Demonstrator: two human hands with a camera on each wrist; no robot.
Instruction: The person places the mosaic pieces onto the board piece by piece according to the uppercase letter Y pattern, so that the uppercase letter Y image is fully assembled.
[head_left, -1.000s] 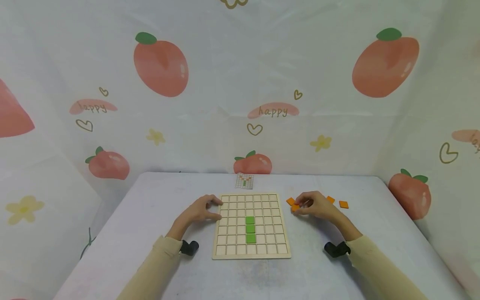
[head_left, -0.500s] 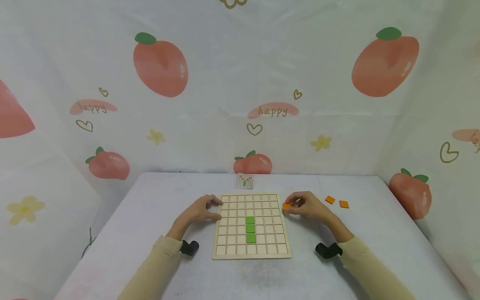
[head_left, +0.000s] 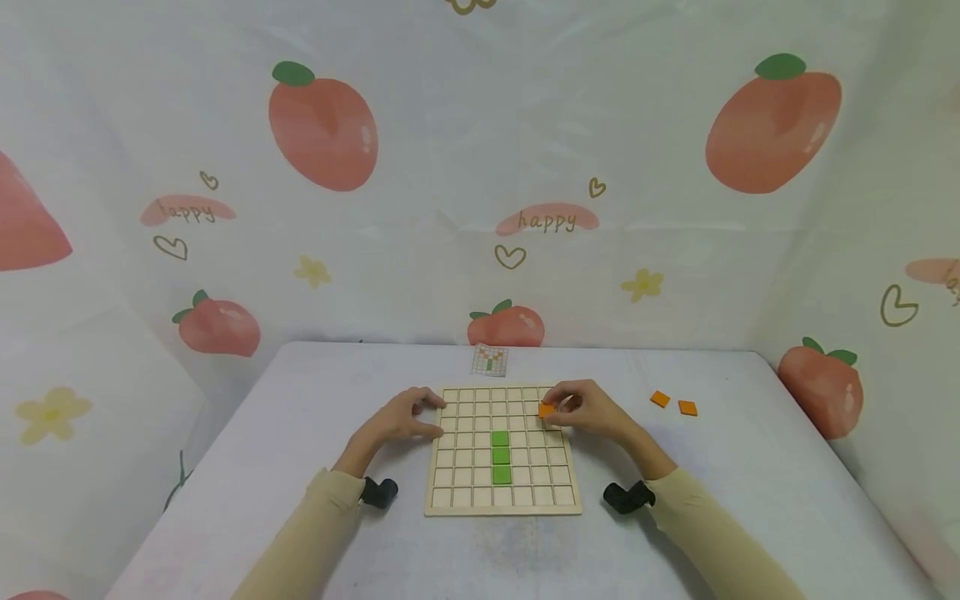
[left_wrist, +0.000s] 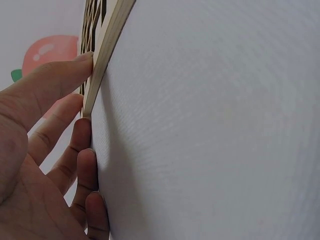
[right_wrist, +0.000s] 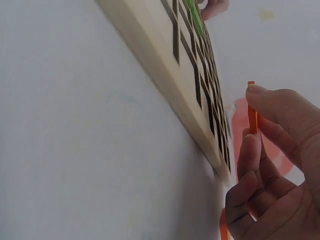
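A pale wooden board (head_left: 459, 511) with a grid of square recesses lies on the table. Three green tiles (head_left: 501, 456) stand in one column of it. My right hand (head_left: 588, 410) is over the board's upper right part, pinching an orange square tile (head_left: 547, 410) between thumb and fingers. In the right wrist view that tile (right_wrist: 252, 107) is seen edge-on, above the board's surface. My left hand (head_left: 399, 419) rests thumb and fingertips, spread apart, against the board's left edge. The left wrist view shows the thumb (left_wrist: 67, 75) touching the board's side.
Two orange tiles (head_left: 660, 399) (head_left: 687, 408) lie on the table to the right. Behind the board lies a small card (head_left: 489, 361) printed with a grid pattern. An orange sliver (right_wrist: 223, 226) shows below my right fingers. A fruit-printed cloth (head_left: 420, 208) hangs behind.
My right hand has moved left from the loose tiles to above the board, carrying an orange tile. Another orange tile near the board's right edge no longer shows. The left hand has stayed put.
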